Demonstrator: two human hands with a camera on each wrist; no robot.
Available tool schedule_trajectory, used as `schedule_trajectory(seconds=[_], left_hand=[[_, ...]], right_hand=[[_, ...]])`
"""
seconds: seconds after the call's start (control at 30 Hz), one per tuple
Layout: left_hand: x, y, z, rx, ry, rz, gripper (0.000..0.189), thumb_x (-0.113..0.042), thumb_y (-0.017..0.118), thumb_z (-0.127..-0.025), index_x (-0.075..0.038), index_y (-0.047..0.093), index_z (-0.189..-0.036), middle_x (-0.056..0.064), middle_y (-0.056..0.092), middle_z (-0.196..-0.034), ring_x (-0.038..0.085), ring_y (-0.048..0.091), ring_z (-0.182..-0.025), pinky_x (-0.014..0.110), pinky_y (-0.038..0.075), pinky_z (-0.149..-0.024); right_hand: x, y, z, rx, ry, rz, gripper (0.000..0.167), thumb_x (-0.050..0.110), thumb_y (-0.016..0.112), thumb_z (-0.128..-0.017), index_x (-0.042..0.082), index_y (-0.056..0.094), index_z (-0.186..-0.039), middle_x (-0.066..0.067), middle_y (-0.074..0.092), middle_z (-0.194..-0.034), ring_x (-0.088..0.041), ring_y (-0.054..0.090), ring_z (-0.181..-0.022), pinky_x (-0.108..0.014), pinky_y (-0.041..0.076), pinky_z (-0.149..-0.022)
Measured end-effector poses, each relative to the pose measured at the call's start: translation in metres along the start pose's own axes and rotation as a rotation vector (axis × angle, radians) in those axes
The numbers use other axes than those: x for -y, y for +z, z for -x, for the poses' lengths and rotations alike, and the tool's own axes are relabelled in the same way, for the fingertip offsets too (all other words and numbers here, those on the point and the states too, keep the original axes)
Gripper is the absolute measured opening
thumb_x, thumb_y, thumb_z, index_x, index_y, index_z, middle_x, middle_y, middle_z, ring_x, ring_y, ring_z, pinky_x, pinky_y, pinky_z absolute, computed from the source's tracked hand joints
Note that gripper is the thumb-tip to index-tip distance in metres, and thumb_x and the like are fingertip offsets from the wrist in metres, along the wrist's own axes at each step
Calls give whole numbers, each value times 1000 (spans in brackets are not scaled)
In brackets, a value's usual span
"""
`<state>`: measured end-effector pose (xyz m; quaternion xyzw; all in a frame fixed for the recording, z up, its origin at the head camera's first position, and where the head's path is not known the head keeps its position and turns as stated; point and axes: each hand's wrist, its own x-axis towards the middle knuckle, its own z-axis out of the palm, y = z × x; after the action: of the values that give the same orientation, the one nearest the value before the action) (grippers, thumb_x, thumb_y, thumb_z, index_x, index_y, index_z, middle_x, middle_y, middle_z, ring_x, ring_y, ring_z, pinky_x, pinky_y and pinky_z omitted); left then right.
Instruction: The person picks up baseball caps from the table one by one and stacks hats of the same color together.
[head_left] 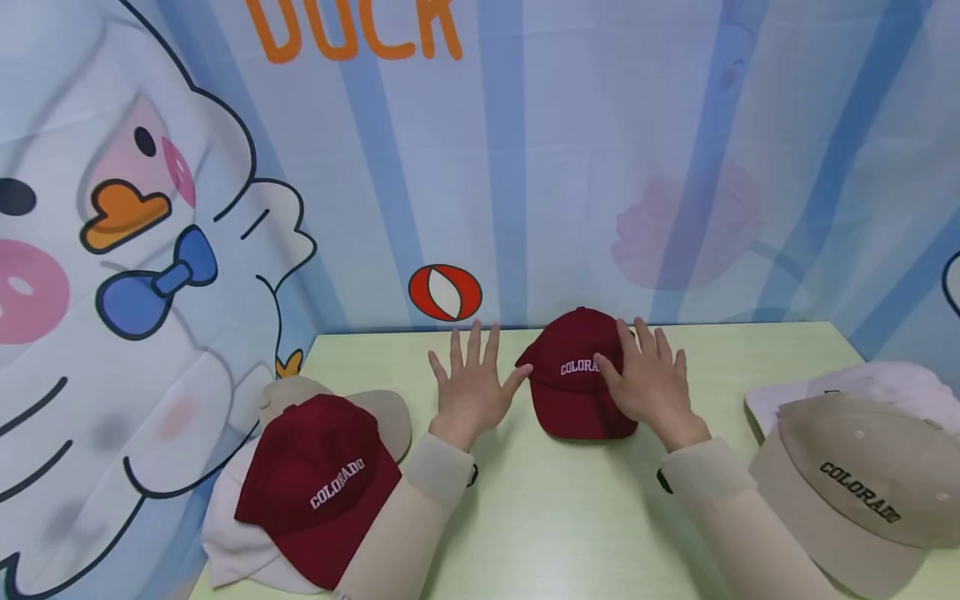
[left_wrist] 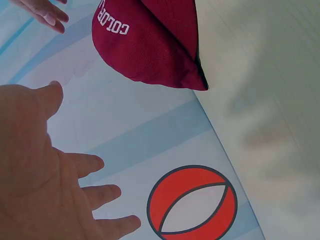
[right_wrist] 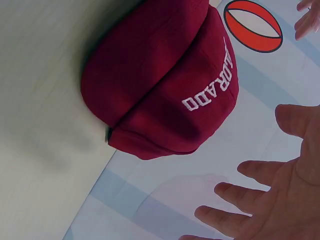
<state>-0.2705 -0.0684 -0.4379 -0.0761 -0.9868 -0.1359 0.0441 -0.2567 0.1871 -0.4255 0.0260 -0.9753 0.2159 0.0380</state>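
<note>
A dark red baseball cap (head_left: 581, 412) with white COLORADO lettering sits upright near the table's back edge, its brim toward me. To its left my left hand (head_left: 471, 392) is spread with straight fingers, the thumb tip close beside the cap's side in the head view. My right hand (head_left: 651, 383), fingers also spread, hovers at the cap's right and overlaps part of its lettering. Both wrist views show a gap between each palm and the cap (left_wrist: 145, 45); in the right wrist view the cap (right_wrist: 165, 80) stands apart from the fingers (right_wrist: 235, 197). Neither hand holds anything.
On the left, another dark red cap (head_left: 322, 483) lies over a beige cap (head_left: 386, 417) and a white one (head_left: 232, 533). At right a beige cap (head_left: 862, 475) rests against a white cap (head_left: 892, 382). A printed cloth backdrop (head_left: 465, 183) rises behind the table (head_left: 555, 533).
</note>
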Motion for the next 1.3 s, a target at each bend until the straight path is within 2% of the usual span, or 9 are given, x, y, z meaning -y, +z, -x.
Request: schedule_trajectory(seconds=[0.23, 0.4, 0.7, 0.8, 1.03, 1.2, 1.3], left_hand=[[3, -2, 9, -5, -16, -30, 86, -75, 34, -100, -31, 4, -168, 4, 1, -177, 42, 3, -161, 75, -1, -121], [7, -9, 21, -2, -35, -23, 86, -74, 36, -100, -28, 11, -168, 5, 3, -177, 42, 3, -161, 75, -2, -121], [25, -23, 44, -41, -72, -34, 86, -72, 39, -101, -22, 17, -168, 9, 8, -176, 44, 6, -160, 75, 0, -121], [30, -30, 52, -40, -92, -53, 87, -72, 39, -101, -20, 17, -168, 11, 11, -175, 44, 6, -160, 75, 1, -121], [46, -43, 69, -92, -117, -73, 88, -68, 46, -101, -14, 23, -166, 17, 19, -172, 48, 14, -158, 77, 7, -119], [59, -50, 81, -83, -160, -29, 88, -66, 48, -101, -12, 22, -166, 18, 17, -172, 48, 9, -158, 78, 2, -119], [67, -54, 86, -73, -187, -10, 89, -64, 49, -101, -10, 21, -166, 20, 15, -172, 48, 7, -158, 78, -1, -119]], right_hand=[[8, 5, 7, -10, -12, -11, 75, 43, 47, -108, 7, 15, -166, -25, 10, -171, -55, 6, -155, -76, 5, -120], [18, 11, 12, -31, -55, -33, 74, 42, 48, -107, 6, 19, -165, -25, 14, -171, -54, 9, -156, -74, 8, -121], [43, 23, 25, -53, -149, -103, 70, 41, 52, -107, 3, 29, -162, -24, 24, -168, -51, 19, -155, -71, 17, -122], [54, 28, 29, -44, -176, -159, 69, 40, 53, -106, 3, 32, -161, -23, 28, -167, -50, 23, -155, -68, 19, -123], [78, 38, 38, 60, -194, -354, 68, 40, 57, -104, 9, 36, -161, -16, 34, -166, -40, 30, -155, -63, 31, -121], [97, 51, 45, 144, -167, -490, 66, 40, 59, -104, 13, 37, -160, -10, 38, -165, -33, 34, -154, -59, 33, -122], [109, 60, 49, 199, -143, -582, 64, 41, 60, -104, 17, 40, -159, -7, 40, -164, -32, 38, -152, -60, 35, -119]])
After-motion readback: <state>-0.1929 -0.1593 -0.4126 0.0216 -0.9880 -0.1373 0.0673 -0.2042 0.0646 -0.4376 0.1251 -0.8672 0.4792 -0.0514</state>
